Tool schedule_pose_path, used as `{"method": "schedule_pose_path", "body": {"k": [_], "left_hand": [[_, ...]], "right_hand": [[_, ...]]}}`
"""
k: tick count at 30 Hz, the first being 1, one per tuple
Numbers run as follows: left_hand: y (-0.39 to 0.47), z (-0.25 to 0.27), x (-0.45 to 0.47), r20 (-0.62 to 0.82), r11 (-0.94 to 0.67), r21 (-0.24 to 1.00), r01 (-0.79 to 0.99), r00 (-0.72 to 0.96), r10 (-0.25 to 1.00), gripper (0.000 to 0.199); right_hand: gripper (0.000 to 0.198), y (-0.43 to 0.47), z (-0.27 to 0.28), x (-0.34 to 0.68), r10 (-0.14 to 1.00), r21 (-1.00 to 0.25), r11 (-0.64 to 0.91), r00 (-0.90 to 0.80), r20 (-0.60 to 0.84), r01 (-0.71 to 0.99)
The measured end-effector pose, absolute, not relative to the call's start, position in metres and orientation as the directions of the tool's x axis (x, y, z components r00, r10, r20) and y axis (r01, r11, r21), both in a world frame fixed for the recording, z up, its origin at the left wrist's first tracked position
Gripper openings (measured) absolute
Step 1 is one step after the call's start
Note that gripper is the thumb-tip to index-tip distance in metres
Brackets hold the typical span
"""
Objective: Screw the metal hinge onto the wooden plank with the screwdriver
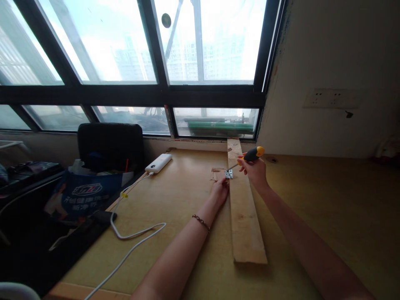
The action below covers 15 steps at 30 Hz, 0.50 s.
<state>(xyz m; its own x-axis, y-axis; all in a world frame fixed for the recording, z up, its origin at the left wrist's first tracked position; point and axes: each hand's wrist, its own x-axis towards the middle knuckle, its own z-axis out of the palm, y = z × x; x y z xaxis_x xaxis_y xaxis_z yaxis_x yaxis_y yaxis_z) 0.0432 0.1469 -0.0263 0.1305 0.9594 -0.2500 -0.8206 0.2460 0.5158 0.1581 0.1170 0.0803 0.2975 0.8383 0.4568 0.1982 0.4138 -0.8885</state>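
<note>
My right hand (254, 171) grips a screwdriver (252, 154) with a black and yellow handle. Its shaft slants down to the left, and the tip is at a small metal hinge (229, 174). That hinge lies at the left edge of a long wooden plank (245, 216), one leaf on the wood and the other beyond its edge. My left hand (220, 188) is beside the plank, fingertips closed at the hinge's lower left side; the fingers are partly hidden. Whether a screw is under the tip is too small to tell.
The plank lies on a wooden table (187, 250), its far end by the window. A white power bank (158, 163) with a white cable (140, 233) is to the left. Beyond the table's left edge are a black chair (110, 146) and a blue bag (84, 196).
</note>
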Motion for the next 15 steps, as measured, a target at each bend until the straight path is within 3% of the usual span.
{"method": "schedule_pose_path", "body": {"k": [4,8,11,15], "left_hand": [[0.148,-0.028,0.043,-0.248,0.244,0.515,-0.822,0.130,0.960,0.007],[0.149,-0.029,0.043,-0.255,0.235,0.497,-0.835,0.118,0.960,0.008],[0.148,-0.029,0.044,-0.249,0.226,0.501,-0.835,0.111,0.962,0.009],[0.147,-0.029,0.044,-0.204,0.195,0.519,-0.832,0.101,0.974,0.011]], "right_hand": [[0.044,0.118,0.086,0.160,0.886,-0.908,0.414,0.204,0.417,0.060],[0.044,0.113,0.092,0.160,0.904,-0.913,0.405,0.127,0.407,0.041],[0.040,0.111,0.092,0.160,0.865,-0.879,0.425,0.189,0.465,0.217],[0.041,0.109,0.089,0.159,0.709,-0.721,0.370,0.323,0.626,0.586]]}}
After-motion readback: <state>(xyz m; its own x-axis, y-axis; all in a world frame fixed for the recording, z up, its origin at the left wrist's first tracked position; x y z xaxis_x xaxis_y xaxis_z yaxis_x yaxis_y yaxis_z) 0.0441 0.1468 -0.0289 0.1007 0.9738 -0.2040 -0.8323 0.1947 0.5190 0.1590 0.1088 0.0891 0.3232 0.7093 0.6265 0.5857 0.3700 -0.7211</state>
